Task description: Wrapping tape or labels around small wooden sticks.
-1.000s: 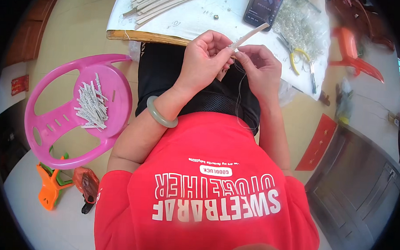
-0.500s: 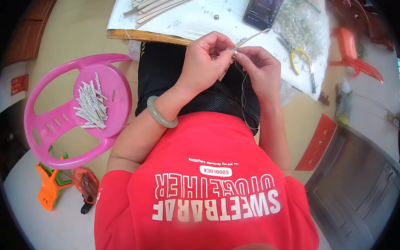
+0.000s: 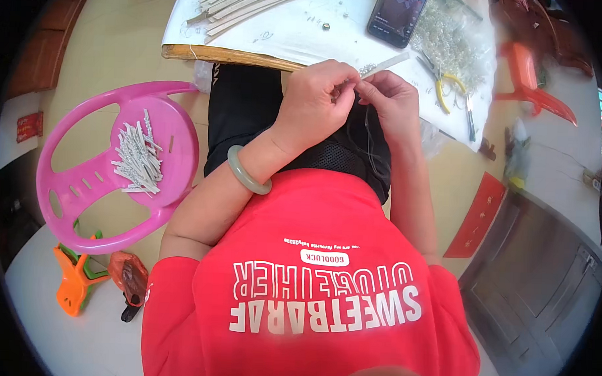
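Observation:
A pale flat strip (image 3: 393,62) slants up to the right from between my hands at the table's near edge. My left hand (image 3: 319,96) is closed on its lower end, with the fingertips pinched together. The thumb and fingers of my right hand (image 3: 391,102) pinch the strip close beside them. Small shiny beads (image 3: 367,69) show next to the strip, just above the fingertips. A thin thread (image 3: 370,141) hangs in a loop below my right hand over the dark trousers. My fingers hide the strip's lower end.
More pale strips (image 3: 244,7) lie on the white-covered table (image 3: 286,38). A phone (image 3: 394,19), clear beads (image 3: 452,44), yellow-handled pliers (image 3: 442,93) and small scissors (image 3: 470,118) are at the right. Short beaded strips (image 3: 139,159) rest on a pink chair (image 3: 177,127).
The strip has turned, showing its broad face and pointing less steeply upward. My left hand has rolled over and lowered slightly, hiding its fingers more. The thread loop has shifted.

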`<state>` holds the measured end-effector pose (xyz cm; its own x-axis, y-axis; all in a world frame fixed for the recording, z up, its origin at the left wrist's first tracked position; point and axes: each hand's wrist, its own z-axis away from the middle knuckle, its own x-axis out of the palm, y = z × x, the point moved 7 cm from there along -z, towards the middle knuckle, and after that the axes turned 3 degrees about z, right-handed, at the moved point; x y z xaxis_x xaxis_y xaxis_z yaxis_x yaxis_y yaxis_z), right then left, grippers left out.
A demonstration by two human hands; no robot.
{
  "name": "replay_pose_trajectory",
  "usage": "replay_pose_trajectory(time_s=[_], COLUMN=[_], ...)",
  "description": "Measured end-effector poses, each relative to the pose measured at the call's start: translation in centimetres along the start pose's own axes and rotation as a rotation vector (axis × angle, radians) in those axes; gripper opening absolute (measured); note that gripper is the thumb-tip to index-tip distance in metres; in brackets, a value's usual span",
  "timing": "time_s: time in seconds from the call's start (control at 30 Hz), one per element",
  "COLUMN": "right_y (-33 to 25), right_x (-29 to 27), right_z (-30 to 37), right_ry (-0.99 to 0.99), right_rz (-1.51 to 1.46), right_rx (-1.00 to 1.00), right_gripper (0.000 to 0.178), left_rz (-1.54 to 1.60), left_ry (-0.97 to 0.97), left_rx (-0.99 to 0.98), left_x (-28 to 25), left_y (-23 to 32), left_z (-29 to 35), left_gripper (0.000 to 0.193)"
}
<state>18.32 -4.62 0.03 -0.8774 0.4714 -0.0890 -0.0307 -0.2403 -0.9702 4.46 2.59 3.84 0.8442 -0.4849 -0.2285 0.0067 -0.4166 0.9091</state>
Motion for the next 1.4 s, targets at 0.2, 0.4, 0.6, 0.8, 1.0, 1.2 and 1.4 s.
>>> replay_pose_trajectory(time_s=[0.2,0.4,0.6,0.8,1.0,1.2,1.4], right_y=[-0.2,0.2,0.6,1.1,1.2,1.2,0.2], right_x=[0.8,1.2,1.6,1.5,1.2,0.8,0.3], right_z=[-0.5,-2.1,-2.2,-2.6,-2.7,-2.7,-1.6], right_ry=[-0.122,-0.105,-0.058,-0.049,-0.036,-0.010,0.052], right_rz=[-0.138,-0.230,-0.134,-0.090,-0.071,0.071,0.282], right_rx=[0.111,0.162,0.157,0.159,0.156,0.154,0.130], right_gripper=[0.011,0.017,0.016,0.015,0.014,0.014,0.015], left_rz=[-0.217,-0.329,-0.381,-0.361,-0.446,-0.514,-0.594], left_ry=[-0.032,-0.006,-0.019,-0.028,-0.038,-0.008,-0.091], left_rx=[0.211,0.293,0.231,0.194,0.218,0.324,0.366], left_x=[0.0,0.2,0.3,0.5,1.0,1.5,2.3], left_y=[0.7,0.2,-0.9,-1.5,-1.0,-0.6,-0.3], left_z=[-0.2,-0.6,-0.3,0.0,0.1,0.3,0.5], left_gripper=[0.016,0.015,0.014,0.013,0.013,0.004,0.006])
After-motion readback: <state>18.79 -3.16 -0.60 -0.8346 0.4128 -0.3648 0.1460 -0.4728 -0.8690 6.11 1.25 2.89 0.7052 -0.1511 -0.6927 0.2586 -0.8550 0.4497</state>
